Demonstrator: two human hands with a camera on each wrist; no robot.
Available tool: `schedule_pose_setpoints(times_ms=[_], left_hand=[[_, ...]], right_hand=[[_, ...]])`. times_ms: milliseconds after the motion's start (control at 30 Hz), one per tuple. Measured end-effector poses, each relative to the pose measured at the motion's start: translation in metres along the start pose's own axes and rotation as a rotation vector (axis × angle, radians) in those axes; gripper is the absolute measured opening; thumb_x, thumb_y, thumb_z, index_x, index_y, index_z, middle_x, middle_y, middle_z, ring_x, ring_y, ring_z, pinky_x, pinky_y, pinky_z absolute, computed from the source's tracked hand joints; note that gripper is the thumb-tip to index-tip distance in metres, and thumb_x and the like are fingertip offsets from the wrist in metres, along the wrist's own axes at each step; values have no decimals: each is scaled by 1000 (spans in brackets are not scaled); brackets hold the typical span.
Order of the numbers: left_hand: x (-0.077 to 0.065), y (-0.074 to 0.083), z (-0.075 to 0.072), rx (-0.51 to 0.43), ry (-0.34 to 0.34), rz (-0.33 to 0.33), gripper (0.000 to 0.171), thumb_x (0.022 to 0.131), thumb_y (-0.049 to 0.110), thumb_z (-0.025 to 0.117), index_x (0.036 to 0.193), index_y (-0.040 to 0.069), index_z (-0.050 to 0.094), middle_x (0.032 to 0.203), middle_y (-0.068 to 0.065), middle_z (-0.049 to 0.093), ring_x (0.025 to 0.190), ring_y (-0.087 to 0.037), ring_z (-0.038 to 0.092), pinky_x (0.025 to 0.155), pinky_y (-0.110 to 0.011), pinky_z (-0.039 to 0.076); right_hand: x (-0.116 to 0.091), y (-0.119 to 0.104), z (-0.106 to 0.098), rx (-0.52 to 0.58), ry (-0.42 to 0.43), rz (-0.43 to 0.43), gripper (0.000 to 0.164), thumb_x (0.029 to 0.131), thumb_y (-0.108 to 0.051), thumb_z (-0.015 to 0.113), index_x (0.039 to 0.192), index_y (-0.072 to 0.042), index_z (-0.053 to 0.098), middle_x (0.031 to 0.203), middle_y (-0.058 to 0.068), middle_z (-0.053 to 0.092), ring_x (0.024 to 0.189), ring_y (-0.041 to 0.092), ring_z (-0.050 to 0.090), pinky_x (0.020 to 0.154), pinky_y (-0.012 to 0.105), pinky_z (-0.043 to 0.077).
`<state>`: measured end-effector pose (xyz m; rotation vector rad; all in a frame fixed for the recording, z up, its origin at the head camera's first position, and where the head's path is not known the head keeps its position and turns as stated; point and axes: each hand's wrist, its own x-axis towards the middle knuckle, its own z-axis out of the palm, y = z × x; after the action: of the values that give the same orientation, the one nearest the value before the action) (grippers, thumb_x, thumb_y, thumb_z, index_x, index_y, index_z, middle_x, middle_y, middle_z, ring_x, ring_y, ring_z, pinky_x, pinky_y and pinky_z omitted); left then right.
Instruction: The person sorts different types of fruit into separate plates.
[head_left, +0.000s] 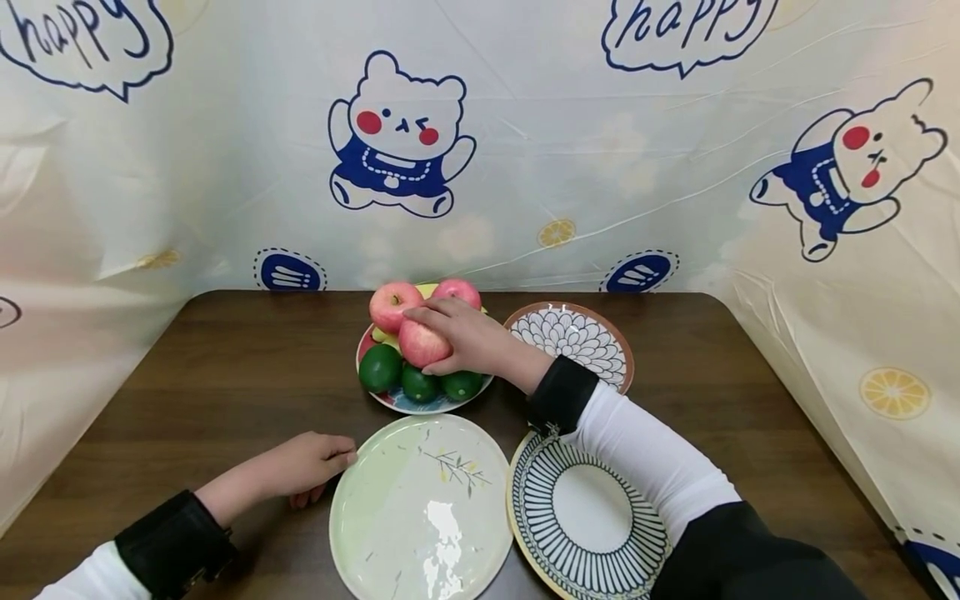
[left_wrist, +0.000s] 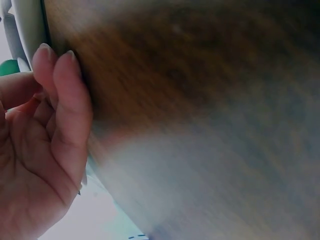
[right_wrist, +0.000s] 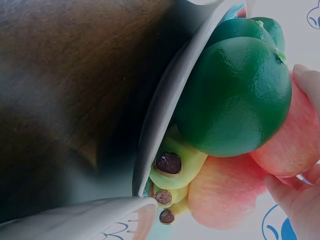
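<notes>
Front apple (head_left: 420,343): on the fruit plate (head_left: 412,407), just behind green citrus fruits (head_left: 380,368); rounded, no clear long axis.
Right hand (head_left: 477,335): nearer to front apple; fingers bent around it, grasping.
Left hand (head_left: 309,465): well apart from front apple; fingers slack, beside pale green plate's rim; contact uncertain.
Pale green plate (head_left: 397,525): on bench (head_left: 255,367), nearer the body than front apple.

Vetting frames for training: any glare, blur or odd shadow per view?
Head: white glare on the pale green plate. Left wrist: tabletop blurred, washed out lower down; left hand crisper. Right wrist: soft highlights on the nearest green fruit, dark shadow beside the fruit plate's rim.
</notes>
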<state>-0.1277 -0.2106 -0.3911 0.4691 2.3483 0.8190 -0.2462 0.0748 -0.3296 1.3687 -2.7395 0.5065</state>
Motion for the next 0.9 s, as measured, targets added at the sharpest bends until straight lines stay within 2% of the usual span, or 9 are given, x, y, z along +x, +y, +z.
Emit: schedule_pose_setpoints(times_ms=[400,567,733,800,900], left_hand=[[-1,-1,1,1,27,-22,21,106,27,53,87,19,60,56,0,50,43,-16,48,43,-32,47],[1,-4,-1,0,26,6,20,106,28,54,89,18,61,55,1,50,42,-14,48,42,-32,48],[2,-6,-4,-34,13,35,22,106,26,53,90,15,62,55,1,51,41,-12,50,42,-30,48],[2,-6,-4,-48,0,35,22,107,26,52,90,14,61,55,1,52,42,-11,50,42,-29,48],[3,-5,-4,-70,-21,15,23,106,26,52,90,12,60,57,0,53,44,-12,51,43,-28,48]], right_hand=[[-1,-5,-8,14,58,-15,78,85,-40,83,150,-14,50,149,15,53,139,29,50,113,45,49],[-10,-22,-15,-41,78,-115,77,84,-39,84,149,-13,51,148,14,54,138,28,50,111,42,51],[-18,-47,-11,-102,83,-250,71,85,-40,83,145,-14,54,145,12,56,138,27,50,115,36,47],[-22,-57,-6,-114,69,-289,68,85,-40,83,143,-15,56,144,11,56,137,25,50,115,32,46],[-28,-71,3,-96,4,-315,65,86,-37,82,142,-18,55,145,11,52,135,24,49,112,28,47]])
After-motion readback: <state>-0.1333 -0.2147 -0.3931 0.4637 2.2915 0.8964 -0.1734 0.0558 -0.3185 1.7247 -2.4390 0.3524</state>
